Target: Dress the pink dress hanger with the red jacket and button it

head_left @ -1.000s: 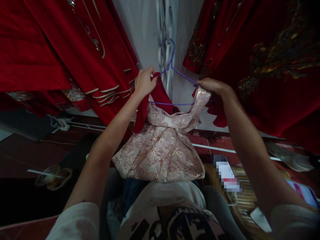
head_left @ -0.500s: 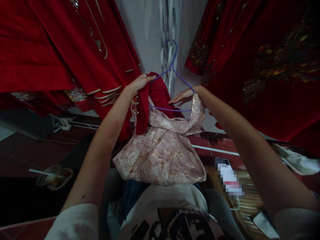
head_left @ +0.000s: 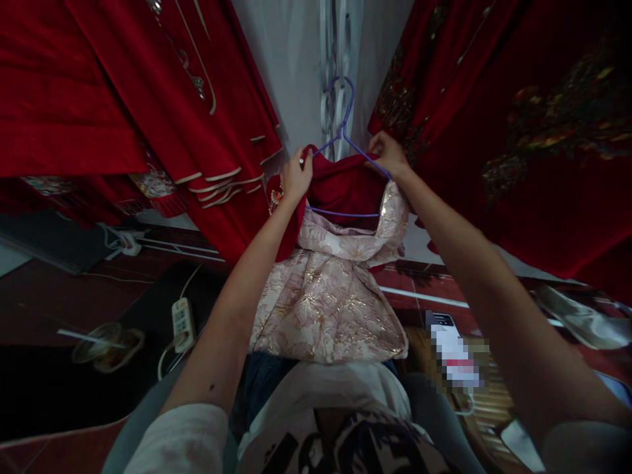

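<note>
Head view, from above my own arms: the biggest things are the red robes hanging on my left (head_left: 74,99) and the darker, gold-embroidered red robes on my right (head_left: 543,131). They crowd in close, so I work in the narrow gap of pale wall (head_left: 291,59) between them.

Hanging down in that gap toward my lap is the pink brocade garment (head_left: 330,296). Its wide skirt falls free and flares because nothing holds it from below. All its weight goes up through its shoulders.

Above it sits the red cloth (head_left: 345,184), draped across the top of the purple wire hanger (head_left: 340,214). The hanger's hook is caught on a white chain-like strip against the wall, so it carries the load and my arms only steady it.

My left hand (head_left: 296,174) is closed on the red cloth at the hanger's left shoulder. The thumb and fingers bunch the fabric so it stays up on the wire. My right hand (head_left: 388,153) is pinched shut at the hanger's right shoulder, on the upper edge of the same cloth. The light is poor, and I cannot tell whether the wire is inside that pinch too. With one hand at each end, the cloth is spread level between them.

A beaded ornament (head_left: 275,196) dangles just beside my left wrist. On the dark floor lie a power strip (head_left: 182,322) and, further left, a plastic cup (head_left: 101,339) with a straw, both well apart from the clothes.
</note>
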`<action>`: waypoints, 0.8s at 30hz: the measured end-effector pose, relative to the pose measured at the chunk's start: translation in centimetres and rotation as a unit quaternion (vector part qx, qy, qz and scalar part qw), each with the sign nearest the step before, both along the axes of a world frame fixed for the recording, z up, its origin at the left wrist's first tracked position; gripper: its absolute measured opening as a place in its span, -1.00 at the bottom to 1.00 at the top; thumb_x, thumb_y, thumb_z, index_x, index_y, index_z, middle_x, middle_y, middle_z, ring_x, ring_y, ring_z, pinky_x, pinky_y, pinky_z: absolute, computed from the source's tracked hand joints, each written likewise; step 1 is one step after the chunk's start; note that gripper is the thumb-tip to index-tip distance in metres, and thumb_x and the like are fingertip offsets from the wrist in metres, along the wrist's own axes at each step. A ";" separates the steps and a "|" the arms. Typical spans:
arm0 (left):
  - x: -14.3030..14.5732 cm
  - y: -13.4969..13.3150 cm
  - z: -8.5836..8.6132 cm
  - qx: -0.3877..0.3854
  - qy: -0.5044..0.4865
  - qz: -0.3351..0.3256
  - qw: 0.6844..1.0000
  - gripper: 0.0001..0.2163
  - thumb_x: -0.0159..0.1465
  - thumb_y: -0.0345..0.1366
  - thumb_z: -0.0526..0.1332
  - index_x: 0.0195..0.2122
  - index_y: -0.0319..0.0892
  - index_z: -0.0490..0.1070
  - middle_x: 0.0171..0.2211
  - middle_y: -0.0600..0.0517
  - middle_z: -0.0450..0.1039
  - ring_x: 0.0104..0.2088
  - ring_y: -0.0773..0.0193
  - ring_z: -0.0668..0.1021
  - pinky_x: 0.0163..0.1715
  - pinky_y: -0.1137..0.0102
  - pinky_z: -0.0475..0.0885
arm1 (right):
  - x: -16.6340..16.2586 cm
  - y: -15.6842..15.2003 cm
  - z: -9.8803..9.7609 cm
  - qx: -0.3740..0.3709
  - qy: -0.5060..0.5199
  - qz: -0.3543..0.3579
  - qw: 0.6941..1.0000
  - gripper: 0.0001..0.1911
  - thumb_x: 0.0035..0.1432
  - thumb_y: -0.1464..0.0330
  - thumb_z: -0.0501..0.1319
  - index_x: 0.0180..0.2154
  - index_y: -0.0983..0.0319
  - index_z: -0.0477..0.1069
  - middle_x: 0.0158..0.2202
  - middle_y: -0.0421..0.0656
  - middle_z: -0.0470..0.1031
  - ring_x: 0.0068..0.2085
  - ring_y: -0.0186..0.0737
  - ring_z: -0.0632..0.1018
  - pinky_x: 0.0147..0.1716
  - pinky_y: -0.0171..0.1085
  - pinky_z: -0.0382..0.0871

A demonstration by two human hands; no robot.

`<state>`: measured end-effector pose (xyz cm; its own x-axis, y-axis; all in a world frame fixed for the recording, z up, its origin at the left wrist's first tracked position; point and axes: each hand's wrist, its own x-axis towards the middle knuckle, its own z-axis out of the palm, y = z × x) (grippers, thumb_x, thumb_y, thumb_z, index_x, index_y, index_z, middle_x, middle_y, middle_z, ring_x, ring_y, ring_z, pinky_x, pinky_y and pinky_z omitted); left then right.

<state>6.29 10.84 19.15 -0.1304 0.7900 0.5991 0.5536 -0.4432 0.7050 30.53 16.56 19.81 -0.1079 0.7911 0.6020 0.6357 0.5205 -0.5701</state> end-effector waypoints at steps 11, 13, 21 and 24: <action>0.8 -0.4 -1.1 0.004 0.080 0.050 0.996 -0.59 0.34 -0.05 0.00 0.11 -0.14 0.30 -0.12 -0.13 0.53 -0.10 0.15 0.54 -0.15 0.41 0.34 | 5.1 -5.6 -0.7 0.101 0.013 -0.164 0.981 -0.92 0.13 0.32 0.12 -0.37 0.19 0.29 -0.38 -0.11 0.42 -0.27 -0.11 0.46 -0.20 -0.13 0.28; 0.8 -0.4 -1.4 0.001 0.080 0.051 0.996 -0.59 0.34 -0.08 0.01 0.13 -0.15 0.28 -0.11 -0.14 0.53 -0.09 0.15 0.53 -0.16 0.41 0.33 | 6.4 -5.8 -1.8 0.130 0.004 -0.194 0.972 -0.94 0.15 0.39 0.05 -0.36 0.18 0.27 -0.26 -0.02 0.43 -0.19 -0.07 0.44 -0.15 -0.10 0.24; 0.4 -0.3 -1.5 -0.012 0.072 0.097 0.993 -0.63 0.33 -0.14 0.03 0.09 -0.17 0.30 -0.11 -0.16 0.53 -0.09 0.15 0.55 -0.21 0.41 0.35 | 7.5 -10.0 -6.2 0.148 -0.045 -0.247 0.957 -0.84 0.02 0.35 0.16 -0.27 0.13 0.33 -0.21 -0.07 0.45 -0.20 -0.01 0.49 -0.22 -0.11 0.34; 0.6 -0.3 -1.5 -0.001 0.070 0.110 0.991 -0.67 0.33 -0.17 0.03 0.06 -0.16 0.32 -0.09 -0.15 0.53 -0.11 0.18 0.55 -0.21 0.42 0.35 | 7.6 -11.9 -6.5 0.083 -0.014 -0.220 0.972 -0.79 -0.04 0.26 0.25 -0.30 0.12 0.32 -0.33 -0.13 0.46 -0.29 -0.03 0.50 -0.31 -0.12 0.37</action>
<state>6.92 10.49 17.68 -0.2156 0.7524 0.6224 0.7292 -0.2999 0.6151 38.14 4.62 13.31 0.2005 0.6563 0.7274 0.8318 0.2782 -0.4803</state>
